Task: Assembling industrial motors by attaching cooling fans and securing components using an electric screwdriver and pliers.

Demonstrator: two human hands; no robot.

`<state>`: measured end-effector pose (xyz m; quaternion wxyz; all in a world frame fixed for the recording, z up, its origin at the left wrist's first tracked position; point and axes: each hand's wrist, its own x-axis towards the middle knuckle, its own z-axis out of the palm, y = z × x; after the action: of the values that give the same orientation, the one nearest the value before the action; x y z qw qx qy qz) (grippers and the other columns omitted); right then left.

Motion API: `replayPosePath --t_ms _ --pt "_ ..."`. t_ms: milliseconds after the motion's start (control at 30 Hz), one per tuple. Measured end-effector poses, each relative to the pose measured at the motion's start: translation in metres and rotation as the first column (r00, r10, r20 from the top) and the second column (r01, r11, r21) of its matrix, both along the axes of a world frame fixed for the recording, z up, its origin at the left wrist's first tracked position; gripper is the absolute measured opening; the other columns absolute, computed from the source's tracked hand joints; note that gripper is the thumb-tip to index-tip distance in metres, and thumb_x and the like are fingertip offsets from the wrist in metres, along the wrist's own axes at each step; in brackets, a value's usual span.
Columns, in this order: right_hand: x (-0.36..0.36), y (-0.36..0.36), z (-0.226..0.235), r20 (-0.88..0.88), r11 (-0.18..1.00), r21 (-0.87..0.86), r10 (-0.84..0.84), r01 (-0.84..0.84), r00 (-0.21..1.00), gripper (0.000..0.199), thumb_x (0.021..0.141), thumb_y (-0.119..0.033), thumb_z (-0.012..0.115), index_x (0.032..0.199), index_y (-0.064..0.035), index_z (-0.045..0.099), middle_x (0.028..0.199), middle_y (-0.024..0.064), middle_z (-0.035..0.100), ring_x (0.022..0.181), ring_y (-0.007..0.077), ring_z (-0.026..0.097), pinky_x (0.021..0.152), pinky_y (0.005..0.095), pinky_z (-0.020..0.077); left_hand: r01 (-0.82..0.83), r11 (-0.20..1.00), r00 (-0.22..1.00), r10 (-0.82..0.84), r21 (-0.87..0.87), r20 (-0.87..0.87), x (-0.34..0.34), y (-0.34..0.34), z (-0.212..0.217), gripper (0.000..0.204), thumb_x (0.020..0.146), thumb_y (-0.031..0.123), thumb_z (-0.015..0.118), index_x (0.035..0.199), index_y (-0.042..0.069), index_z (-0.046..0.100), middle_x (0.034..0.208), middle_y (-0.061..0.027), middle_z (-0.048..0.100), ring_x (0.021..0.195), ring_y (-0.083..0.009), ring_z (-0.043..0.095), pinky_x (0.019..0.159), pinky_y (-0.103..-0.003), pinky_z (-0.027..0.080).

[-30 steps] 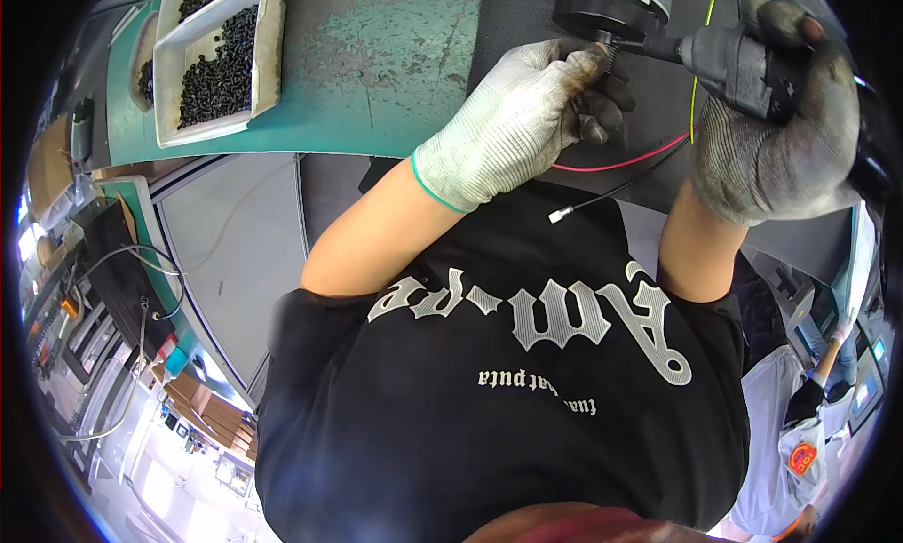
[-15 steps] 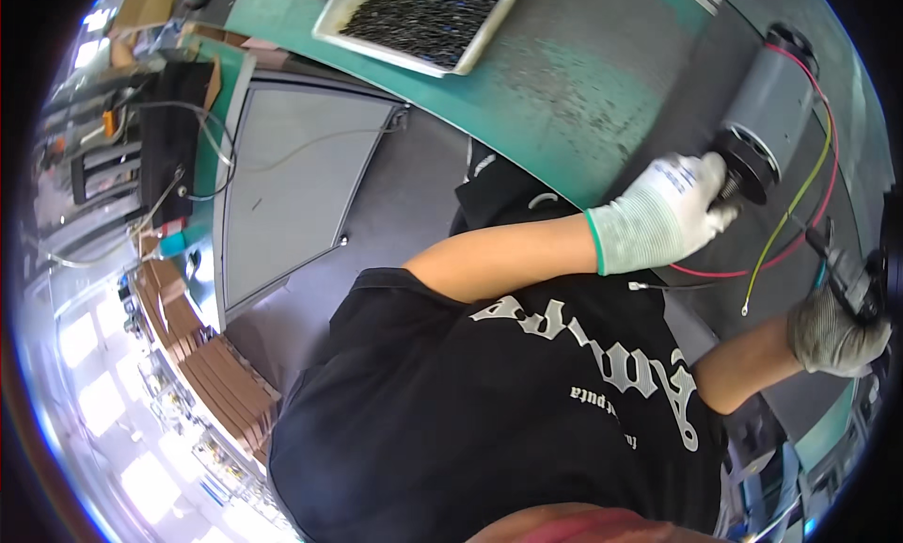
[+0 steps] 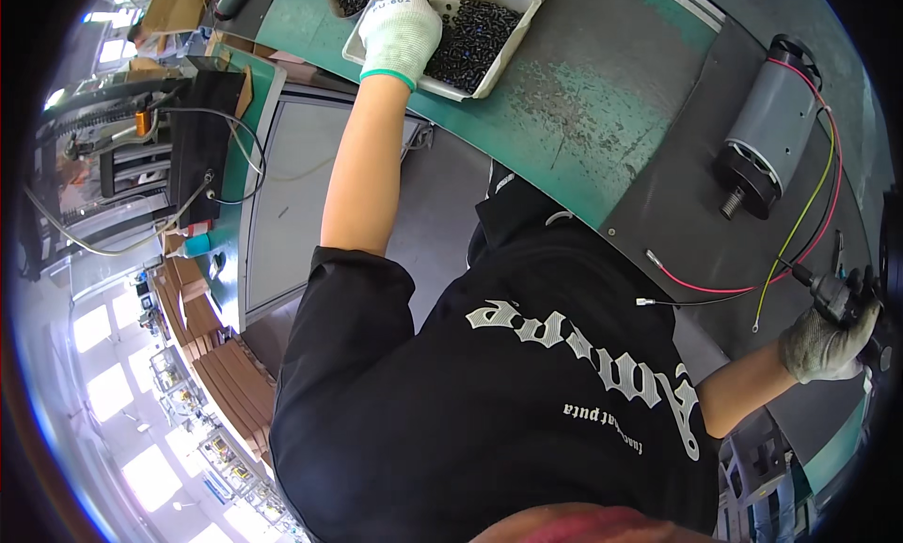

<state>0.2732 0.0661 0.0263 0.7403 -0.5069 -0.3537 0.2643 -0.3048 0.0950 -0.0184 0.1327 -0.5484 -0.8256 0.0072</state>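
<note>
left hand [image 3: 402, 35]: at parts tray [image 3: 503, 61] | right hand [image 3: 822, 346]: driver [image 3: 832, 298] | motor [image 3: 773, 124]: beyond driver

Bright, fairly even light falls on the bench [image 3: 583, 101], leaving soft shadows. White panels [image 3: 155, 477] at the near left burn out in glare. Straight edges bend toward a black rim with bluish fringing. The motor [image 3: 771, 124] looks sharp; the tool [image 3: 835, 298] at the right sinks into darkness, perhaps slightly blurred.
</note>
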Motion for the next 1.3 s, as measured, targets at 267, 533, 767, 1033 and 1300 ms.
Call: replayPosePath --t_ms 267,533,767,1033,1300 --pt "-0.042 -0.011 0.014 -0.040 0.994 0.039 0.107 -0.106 0.993 0.035 0.096 -0.021 0.051 0.115 0.0069 0.058 0.111 0.0186 0.062 0.094 0.0279 0.061 0.073 0.0391 0.0543 -0.090 0.989 0.995 0.095 -0.118 0.035 0.015 -0.003 0.025 0.029 0.087 0.023 0.053 0.110 0.006 0.062 0.111 -0.0219 0.064 0.105 -0.0391 0.061 0.092 -0.046 0.048" --pt "-0.054 -0.012 0.015 0.005 0.982 0.160 0.102 -0.101 0.995 0.027 0.090 -0.008 0.059 0.109 0.0106 0.059 0.103 0.0197 0.064 0.088 0.0264 0.064 0.078 0.0363 0.0547 -0.023 0.991 1.000 0.022 -0.130 -0.011 0.012 -0.006 0.029 0.024 0.084 0.021 0.055 0.097 0.002 0.065 0.100 -0.0229 0.067 0.095 -0.0375 0.065 0.085 -0.045 0.051" --pt "-0.051 -0.016 0.019 -0.150 0.958 0.155 0.262 -0.239 0.953 0.025 0.090 -0.008 0.058 0.110 0.0080 0.058 0.105 0.0213 0.063 0.093 0.0285 0.064 0.085 0.0430 0.0535 0.191 0.951 0.855 -0.283 0.245 0.434 0.042 -0.031 0.055 0.027 0.089 0.017 0.059 0.108 -0.002 0.057 0.098 -0.0223 0.067 0.091 -0.0300 0.066 0.077 -0.037 0.052" --pt "-0.100 -0.024 0.058 -0.345 0.692 0.224 0.715 -0.686 0.608 0.026 0.093 -0.009 0.050 0.109 0.0098 0.056 0.107 0.0240 0.062 0.100 0.0344 0.063 0.090 0.0480 0.0530 -0.048 0.964 -0.966 -0.112 0.263 0.235 0.252 -0.088 0.034 0.030 0.090 0.018 0.064 0.111 -0.002 0.056 0.097 -0.0094 0.063 0.079 -0.0199 0.061 0.069 -0.031 0.049" --pt "-0.121 -0.025 0.060 -0.277 0.835 0.130 0.548 -0.534 0.789 0.027 0.093 -0.010 0.048 0.109 0.0101 0.055 0.107 0.0242 0.062 0.099 0.0339 0.063 0.088 0.0474 0.0539 0.046 0.991 -0.997 0.052 0.126 -0.049 0.282 -0.099 0.026 0.025 0.096 0.023 0.059 0.112 0.004 0.056 0.092 -0.0035 0.058 0.061 -0.0051 0.039 0.055 -0.020 0.035"
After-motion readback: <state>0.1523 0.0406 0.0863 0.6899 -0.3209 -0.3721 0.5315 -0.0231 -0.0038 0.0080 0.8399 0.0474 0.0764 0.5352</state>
